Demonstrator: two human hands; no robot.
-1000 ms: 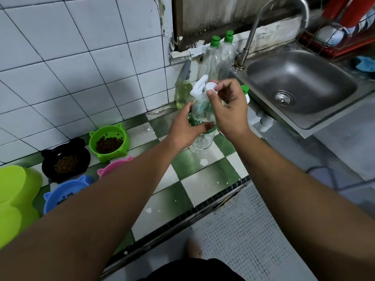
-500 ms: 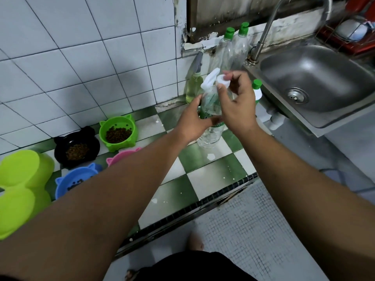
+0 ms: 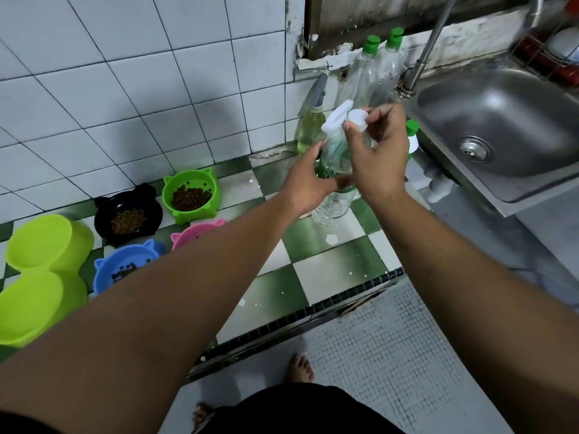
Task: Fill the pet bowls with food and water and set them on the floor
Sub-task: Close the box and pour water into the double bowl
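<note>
A clear water bottle [image 3: 332, 208] stands upright on the green-and-white checked counter [image 3: 329, 267], at its far end just left of the steel sink [image 3: 501, 120]. The left hand [image 3: 308, 186] wraps round the bottle's middle, fingers curled over the green label; the right hand [image 3: 376, 161] is above it, thumb and fingertips pinching the white cap [image 3: 357, 119] at the neck. Whether the cap is seated on the thread or already lifted is hard to say, since the hand covers the join. A white flap [image 3: 336, 115] juts up beside the cap, probably a carry loop.

The pet bowls sit in a cluster on the left part of the counter, well apart from the bottle:
- The green bowl [image 3: 194, 214] and the black bowl [image 3: 103, 211] lie against the tiled wall, each holding brown kibble [image 3: 189, 197].
- The pink bowl [image 3: 194, 233] and the blue bowl [image 3: 125, 261] are nearer, both partly hidden by the left forearm.
- The lime double bowl [image 3: 40, 270] is at the far left.

Behind the hands, by the wall, stand a spray bottle [image 3: 310, 130] of yellowish liquid and two green-capped bottles [image 3: 366, 67]; the tap [image 3: 429, 48] rises beside them.
</note>
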